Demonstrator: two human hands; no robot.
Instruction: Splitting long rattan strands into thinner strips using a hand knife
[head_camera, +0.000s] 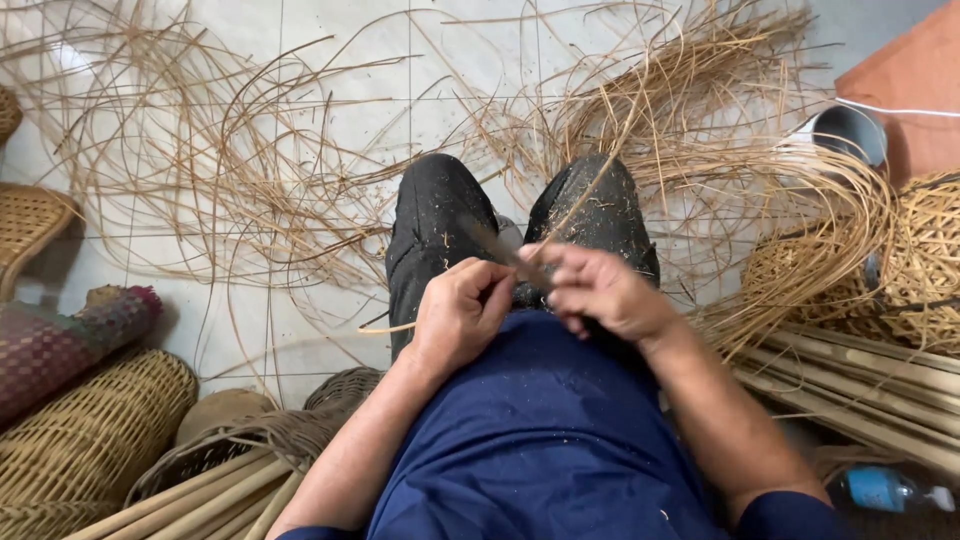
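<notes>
Cane strip (590, 195) runs toward one o'clock from the right hand (600, 290), whose fingers pinch it. Left hand (458, 310), fingers closed, grips a dark blade (505, 250) pointing toward ten o'clock, touching the strip.

Pale tan cane strips (300, 180) on a white tiled floor (330, 40), black trousers (440, 220) speckled with light shavings, dark blue shirt (540, 440), golden-brown woven baskets (90, 440), cushion (60, 345) in pink and green weave, blue-labelled clear bottle (885, 490), orange-brown wall (910, 80).
</notes>
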